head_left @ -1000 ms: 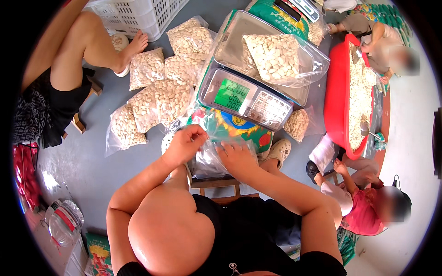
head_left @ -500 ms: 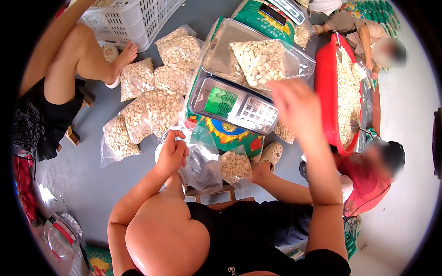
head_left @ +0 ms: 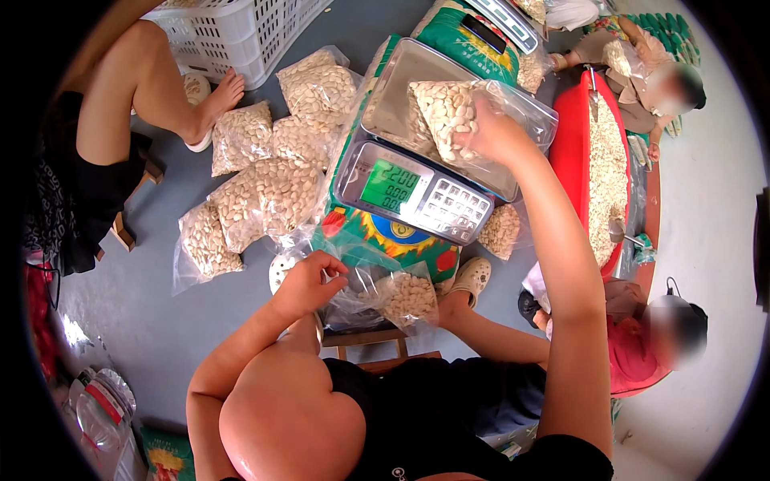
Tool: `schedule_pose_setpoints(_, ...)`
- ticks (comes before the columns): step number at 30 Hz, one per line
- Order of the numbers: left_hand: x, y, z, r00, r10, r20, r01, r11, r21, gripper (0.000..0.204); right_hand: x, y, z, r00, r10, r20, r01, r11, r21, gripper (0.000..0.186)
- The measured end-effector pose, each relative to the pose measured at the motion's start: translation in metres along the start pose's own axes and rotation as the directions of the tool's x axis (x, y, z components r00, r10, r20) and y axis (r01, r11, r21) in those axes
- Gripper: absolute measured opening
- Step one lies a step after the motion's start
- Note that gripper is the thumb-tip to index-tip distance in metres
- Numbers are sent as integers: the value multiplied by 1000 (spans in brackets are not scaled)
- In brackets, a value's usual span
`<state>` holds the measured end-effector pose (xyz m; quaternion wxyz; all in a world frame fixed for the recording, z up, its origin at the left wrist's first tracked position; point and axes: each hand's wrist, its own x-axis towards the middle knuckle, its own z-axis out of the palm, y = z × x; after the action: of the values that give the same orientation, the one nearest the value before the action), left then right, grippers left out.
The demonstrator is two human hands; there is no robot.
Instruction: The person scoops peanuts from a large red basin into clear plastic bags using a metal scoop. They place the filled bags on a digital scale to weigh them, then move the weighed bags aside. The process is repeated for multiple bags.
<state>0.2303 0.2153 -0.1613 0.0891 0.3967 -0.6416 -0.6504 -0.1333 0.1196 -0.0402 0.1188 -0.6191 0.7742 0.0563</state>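
Note:
A clear bag of pale, flat seeds that look like pumpkin seeds [head_left: 443, 112] lies on the metal pan of a digital scale [head_left: 413, 191]. My right hand [head_left: 491, 135] is closed on the right side of this bag, its fingertips partly behind film. My left hand [head_left: 311, 282] hovers left of my knees, fingers loosely bent and apart, with nothing visible in them. Beside it are thin clear plastic bags [head_left: 353, 276] and a small seed-filled bag [head_left: 409, 297]. The scale rests on a green printed sack [head_left: 393, 248].
Several filled seed bags [head_left: 269, 192] lie on the floor to the left. A white crate [head_left: 249, 40] stands behind them. Another scale [head_left: 505, 24] sits on a far sack. To the right, people sit by a red tub [head_left: 571, 152] of seeds with a metal scoop [head_left: 616, 231].
My right hand has moved left and away from me onto the seed bag, whose near corner is now gripped. My left hand has shifted slightly right and nearer, and its fingers have loosened.

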Motion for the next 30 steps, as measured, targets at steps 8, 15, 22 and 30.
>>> schedule_pose_setpoints(8,1,-7,5,979,-79,186,78,997,11,16,10,-7,14,987,-81,-139,68,993,-99,70)
schedule_pose_setpoints(15,6,-3,8,965,20,261,-26,999,21,13,35,20,16,956,-195,-220,189,981,-47,44)
schedule_pose_setpoints(22,3,-6,7,962,2,275,2,1000,-14,11,41,36,2,962,-88,-258,91,996,0,45)
schedule_pose_setpoints(30,6,1,8,975,41,219,-42,999,1,15,12,38,-26,947,-23,-321,146,921,362,31)
